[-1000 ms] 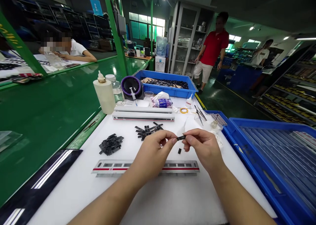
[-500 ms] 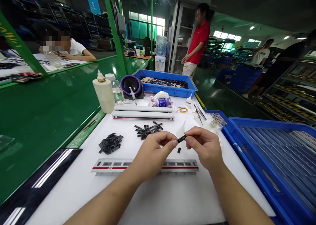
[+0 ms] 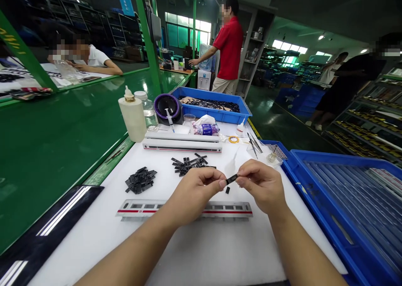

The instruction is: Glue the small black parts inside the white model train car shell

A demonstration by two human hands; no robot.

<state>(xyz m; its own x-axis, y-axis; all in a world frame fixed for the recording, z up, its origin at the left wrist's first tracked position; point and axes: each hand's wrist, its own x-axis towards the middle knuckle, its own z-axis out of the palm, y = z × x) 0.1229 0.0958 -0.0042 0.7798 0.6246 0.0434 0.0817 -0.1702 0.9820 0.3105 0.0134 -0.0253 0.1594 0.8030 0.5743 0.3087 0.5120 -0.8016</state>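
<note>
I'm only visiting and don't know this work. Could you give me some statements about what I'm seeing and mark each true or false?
1. The left hand and right hand grip the same small black piece. True.
2. The red-striped shell lies inside a blue tray. False: it is on the white work surface.
3. Two heaps of black pieces, a left heap and a right heap, lie on the white surface. True.
4. The right hand holds the syringe. False: the syringe is farther back, in front of the purple-rimmed container.
5. The person in the red shirt is sitting down. False: that person is standing.
</note>
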